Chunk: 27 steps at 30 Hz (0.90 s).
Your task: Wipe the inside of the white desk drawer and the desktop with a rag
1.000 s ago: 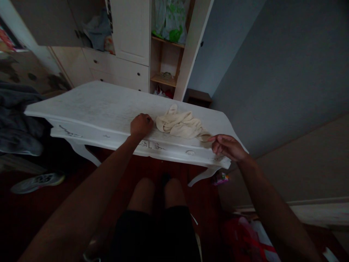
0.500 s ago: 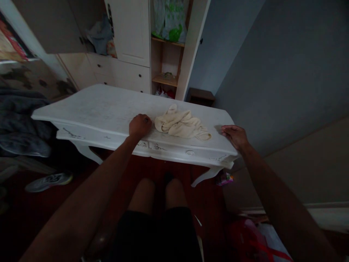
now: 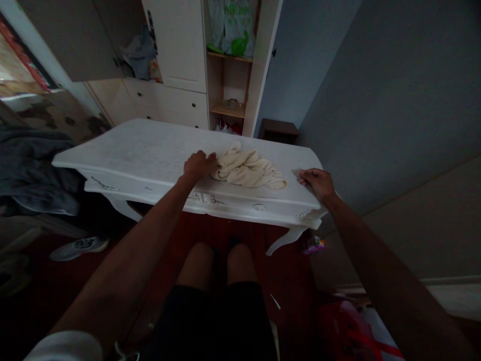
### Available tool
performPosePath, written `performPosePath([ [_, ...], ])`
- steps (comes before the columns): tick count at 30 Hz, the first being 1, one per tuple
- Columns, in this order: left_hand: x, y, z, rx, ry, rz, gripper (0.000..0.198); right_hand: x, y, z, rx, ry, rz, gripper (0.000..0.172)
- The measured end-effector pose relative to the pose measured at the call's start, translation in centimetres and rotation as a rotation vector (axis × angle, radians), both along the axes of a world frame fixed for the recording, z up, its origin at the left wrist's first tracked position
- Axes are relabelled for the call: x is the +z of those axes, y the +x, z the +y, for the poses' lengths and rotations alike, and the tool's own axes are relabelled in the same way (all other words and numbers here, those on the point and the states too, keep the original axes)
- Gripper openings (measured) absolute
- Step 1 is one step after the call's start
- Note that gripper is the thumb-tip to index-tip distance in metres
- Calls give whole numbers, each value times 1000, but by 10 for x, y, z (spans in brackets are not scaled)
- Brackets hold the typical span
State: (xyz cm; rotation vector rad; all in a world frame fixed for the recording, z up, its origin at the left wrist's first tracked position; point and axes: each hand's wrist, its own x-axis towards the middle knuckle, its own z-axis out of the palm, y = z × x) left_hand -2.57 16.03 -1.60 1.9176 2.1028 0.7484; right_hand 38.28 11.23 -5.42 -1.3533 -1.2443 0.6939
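Observation:
A crumpled cream cloth (image 3: pixel 248 168), which looks like a knitted garment, lies bunched on the white table (image 3: pixel 131 145). At its left end is my left hand (image 3: pixel 199 164), palm down with the fingers apart; its fingertips reach the cloth's edge. My right hand (image 3: pixel 318 183) is over the table's right end, a short gap from the cloth. Its fingers are curled in against the thumb, and whatever they may hold is too small or hidden to make out.
Behind the table stands a white cabinet (image 3: pixel 176 50) with open shelves holding plastic bags (image 3: pixel 236 30). A grey blanket (image 3: pixel 33 170) hangs at the left, above a shoe (image 3: pixel 78 249). On the floor at the lower right is a red bag (image 3: pixel 341 326). A grey wall (image 3: pixel 394 100) rises on the right.
My left hand has opened from a fist and moved right to the cloth's edge. The right hand has shifted slightly left, its fingers curling in more. The view has moved a little.

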Motion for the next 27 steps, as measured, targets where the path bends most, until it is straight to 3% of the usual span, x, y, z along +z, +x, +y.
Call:
performPosePath([
  [2,9,18,0,-25,24,-9,62,0,0,0,13,3,-29,40],
  [6,28,62,-7,-229,121,43,75,1,-3,-1,10,-3,-23,47],
  [9,34,90,-8,-311,33,123,91,3,-5,-2,-3,-5,-32,48],
  [12,30,106,-2,-309,-128,221,109,4,-6,-2,-10,-18,-54,49],
  [14,25,109,2,-303,-187,279,107,4,-7,-2,-13,-27,-42,48],
  [18,16,105,-3,-283,-126,317,72,4,-7,-1,-33,-31,-14,48],
  [22,14,94,-41,-224,23,241,43,2,-5,1,-35,-44,15,47],
  [25,9,86,-89,-181,138,91,42,1,-3,2,-22,-38,56,47],
  [27,-3,80,-125,-180,184,-68,40,1,-3,1,-20,-32,78,48],
])
